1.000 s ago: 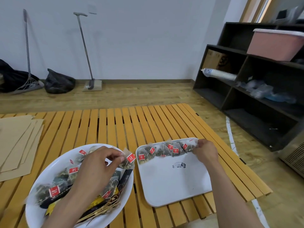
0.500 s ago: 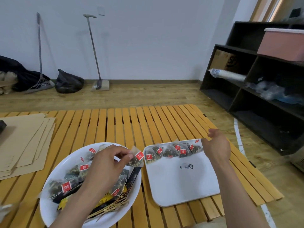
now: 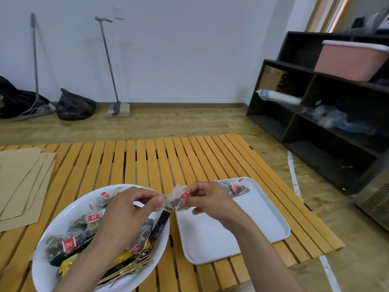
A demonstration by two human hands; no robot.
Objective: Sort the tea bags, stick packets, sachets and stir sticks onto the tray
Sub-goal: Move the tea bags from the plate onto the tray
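Head view. A single tea bag (image 3: 175,202) was held in the air between the two hands, over the gap that separated the round plate (image 3: 48,275) on the left from the white tray (image 3: 263,224) on the right. The left hand (image 3: 124,216) pinched the bag's left edge between thumb and fingertips; the right hand (image 3: 207,199) pinched its right side near the red tag (image 3: 185,195). Both hands were thus closed on the same bag, close together with only the bag between them, which reads as a hand-over from the supply side to the tray side.

A row of tea bags (image 3: 236,189) lay along the tray's far edge, partly hidden behind the right hand; the rest of the tray was bare, presumably kept for the other groups. On the plate the unsorted stock remained: more tea bags (image 3: 69,244) with red tags, dark stick packets (image 3: 161,225), yellow sachets (image 3: 67,265) and a bundle of wooden stir sticks (image 3: 134,264) at the near rim. Plate and tray sat side by side on the slatted wooden table (image 3: 147,161), so each transfer was short. By this evidence the sorting was at an early stage, with only tea bags laid out.
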